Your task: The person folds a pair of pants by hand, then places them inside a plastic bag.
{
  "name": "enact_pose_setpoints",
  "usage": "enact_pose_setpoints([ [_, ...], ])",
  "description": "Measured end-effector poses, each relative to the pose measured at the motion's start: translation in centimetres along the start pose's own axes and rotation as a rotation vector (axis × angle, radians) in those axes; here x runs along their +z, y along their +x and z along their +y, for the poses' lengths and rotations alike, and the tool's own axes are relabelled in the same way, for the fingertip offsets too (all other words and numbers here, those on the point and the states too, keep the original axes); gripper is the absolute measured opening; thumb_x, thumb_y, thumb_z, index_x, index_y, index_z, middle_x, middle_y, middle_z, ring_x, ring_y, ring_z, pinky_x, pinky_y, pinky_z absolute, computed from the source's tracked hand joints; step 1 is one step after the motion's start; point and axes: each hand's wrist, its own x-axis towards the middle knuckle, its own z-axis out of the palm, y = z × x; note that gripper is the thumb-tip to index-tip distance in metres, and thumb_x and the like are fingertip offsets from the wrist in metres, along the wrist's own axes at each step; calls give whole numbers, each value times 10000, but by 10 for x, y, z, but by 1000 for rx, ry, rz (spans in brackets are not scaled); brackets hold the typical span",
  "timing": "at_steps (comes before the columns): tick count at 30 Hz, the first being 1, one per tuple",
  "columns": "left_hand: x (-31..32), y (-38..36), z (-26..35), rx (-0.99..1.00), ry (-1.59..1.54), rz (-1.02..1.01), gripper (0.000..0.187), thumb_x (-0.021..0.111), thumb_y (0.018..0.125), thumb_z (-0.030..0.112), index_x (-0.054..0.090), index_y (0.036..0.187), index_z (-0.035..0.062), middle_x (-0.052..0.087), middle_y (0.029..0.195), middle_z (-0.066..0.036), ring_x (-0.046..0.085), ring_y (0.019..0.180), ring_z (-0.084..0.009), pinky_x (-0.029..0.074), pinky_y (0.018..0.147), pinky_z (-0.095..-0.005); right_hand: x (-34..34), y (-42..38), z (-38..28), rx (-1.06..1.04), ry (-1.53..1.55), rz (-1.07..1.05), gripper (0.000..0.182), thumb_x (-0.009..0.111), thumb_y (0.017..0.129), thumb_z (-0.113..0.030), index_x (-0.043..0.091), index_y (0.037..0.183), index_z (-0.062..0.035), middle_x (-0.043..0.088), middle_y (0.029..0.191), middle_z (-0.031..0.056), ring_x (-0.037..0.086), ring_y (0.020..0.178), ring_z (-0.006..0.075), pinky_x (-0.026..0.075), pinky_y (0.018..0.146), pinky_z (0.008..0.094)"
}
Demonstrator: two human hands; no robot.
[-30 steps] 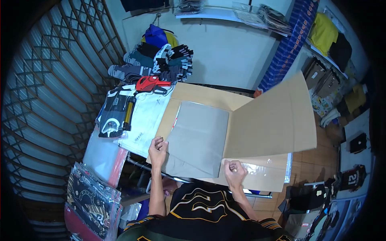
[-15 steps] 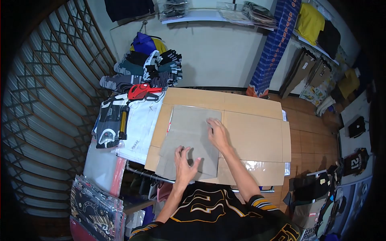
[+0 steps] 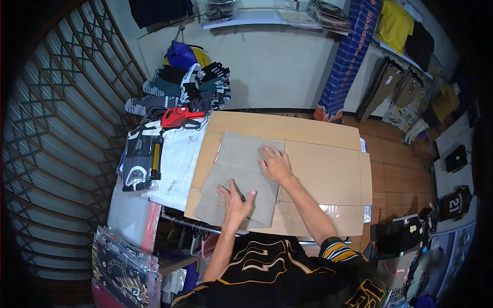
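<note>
A folded grey-beige cloth garment (image 3: 239, 159), like trousers or shorts, lies on a flat sheet of cardboard (image 3: 323, 174) in front of me. A small strip of red and white shows at its left edge. Near the garment's lower middle is my left hand (image 3: 235, 205), fingers spread and holding nothing. My right hand (image 3: 276, 164) rests palm down across its upper right edge, the fingers stretched out over the cloth. Both hands are open.
Left of the cardboard lie a red-handled tool (image 3: 179, 118), a packaged dark garment (image 3: 141, 156) and white sheeting (image 3: 179, 174). Behind them is a pile of socks (image 3: 195, 84). Packaged clothes (image 3: 126, 267) stand lower left. A patterned blue column (image 3: 349, 56) rises at the back.
My right hand has shifted slightly up and left, its fingers flatter on the cloth. The left hand's fingers have spread wider. The garment has moved a little and its lower right corner sits further left.
</note>
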Motion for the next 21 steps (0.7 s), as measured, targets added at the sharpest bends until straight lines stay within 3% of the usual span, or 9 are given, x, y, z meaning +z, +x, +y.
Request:
enact_pose_setpoints([
  [5, -9, 52, -11, 76, 217, 95, 1047, 653, 870, 618, 220, 1547, -53, 173, 1574, -404, 126, 1508, -500, 2, 1089, -792, -5, -25, 1, 107, -7, 53, 528, 570, 967, -394, 554, 1384, -71, 520, 1491, 100, 459, 1357, 288, 304, 1105, 563],
  [10, -19, 95, 15, 139, 298, 47, 1052, 626, 856, 668, 265, 1541, -45, 240, 1592, -333, 175, 1520, -430, -6, 1109, -774, -13, -68, -3, 201, -124, 105, 614, 604, 942, -446, 546, 1380, -19, 512, 1486, 138, 473, 1331, 287, 280, 1081, 643],
  [16, 13, 132, 29, 330, 402, 30, 1050, 621, 840, 696, 294, 1551, -3, 268, 1612, -263, 185, 1527, -390, 30, 1168, -703, -22, -118, -22, 266, -67, 161, 665, 651, 907, -431, 522, 1393, 4, 495, 1473, 212, 478, 1274, 329, 318, 1041, 607],
  [21, 28, 147, 31, 536, 432, 22, 1036, 634, 830, 693, 327, 1543, 7, 280, 1618, -232, 199, 1527, -371, 59, 1193, -660, -28, -142, -38, 352, -66, 112, 718, 688, 877, -422, 490, 1417, 7, 450, 1505, 216, 472, 1255, 334, 352, 996, 573],
])
